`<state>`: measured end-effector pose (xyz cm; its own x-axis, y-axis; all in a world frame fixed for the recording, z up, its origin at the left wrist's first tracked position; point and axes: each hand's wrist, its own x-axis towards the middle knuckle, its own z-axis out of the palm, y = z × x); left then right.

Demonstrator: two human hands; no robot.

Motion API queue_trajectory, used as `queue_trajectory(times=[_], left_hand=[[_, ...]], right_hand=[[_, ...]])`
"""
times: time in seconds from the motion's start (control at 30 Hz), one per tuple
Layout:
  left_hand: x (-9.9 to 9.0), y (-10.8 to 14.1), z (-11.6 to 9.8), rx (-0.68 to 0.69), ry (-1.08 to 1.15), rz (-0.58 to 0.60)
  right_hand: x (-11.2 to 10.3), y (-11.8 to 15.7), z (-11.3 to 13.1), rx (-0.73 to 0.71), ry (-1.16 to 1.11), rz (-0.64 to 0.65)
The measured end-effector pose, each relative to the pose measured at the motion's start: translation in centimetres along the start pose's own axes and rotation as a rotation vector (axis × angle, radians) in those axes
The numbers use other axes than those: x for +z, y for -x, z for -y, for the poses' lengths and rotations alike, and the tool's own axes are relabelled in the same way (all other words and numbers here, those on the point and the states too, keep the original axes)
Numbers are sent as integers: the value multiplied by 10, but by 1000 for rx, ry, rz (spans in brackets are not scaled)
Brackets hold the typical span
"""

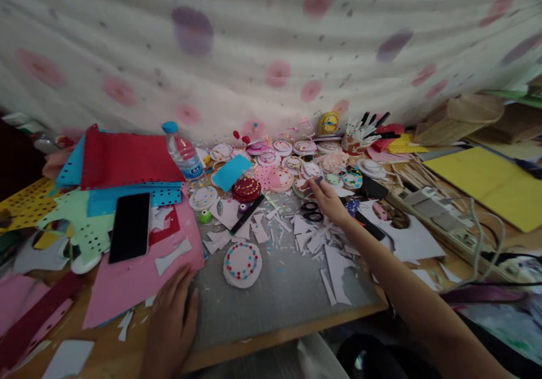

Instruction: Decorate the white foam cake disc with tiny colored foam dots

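Observation:
My left hand (175, 305) lies flat near the table's front edge, its fingers stretched over the corner of a pink foam sheet (127, 288). My right hand (328, 198) reaches to the back middle, fingers closed at the edge of a small round decorated paper disc (300, 187); its thumb is mostly hidden. Black-handled scissors (312, 212) lie just below that hand. Nearer me, a white disc ringed with red and blue beads (242, 264) rests on the grey mat (279, 305). Several similar decorated discs crowd the back, among them a dark red one (246, 189).
White paper scraps (336, 271) litter the mat. At left are a phone (130, 226), a water bottle (184, 152) and folded red felt (127, 161). A cup of pens (358, 136), a power strip (440, 226) and a yellow sheet (491, 184) are at right.

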<state>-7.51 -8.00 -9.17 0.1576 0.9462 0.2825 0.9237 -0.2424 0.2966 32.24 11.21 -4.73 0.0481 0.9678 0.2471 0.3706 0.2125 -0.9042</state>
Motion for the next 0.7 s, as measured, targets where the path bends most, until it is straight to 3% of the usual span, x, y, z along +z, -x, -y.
queue_trajectory(times=[0.17,0.4,0.7], left_hand=[[-1,0,-1,11,1,5],[0,0,0,6,-7,13],[0,-4,-4,46,-50,-10]], right_hand=[[0,-1,4,-83,113,-8],[1,-1,-4,-65,126,69],[21,7,-6,-60,237,63]])
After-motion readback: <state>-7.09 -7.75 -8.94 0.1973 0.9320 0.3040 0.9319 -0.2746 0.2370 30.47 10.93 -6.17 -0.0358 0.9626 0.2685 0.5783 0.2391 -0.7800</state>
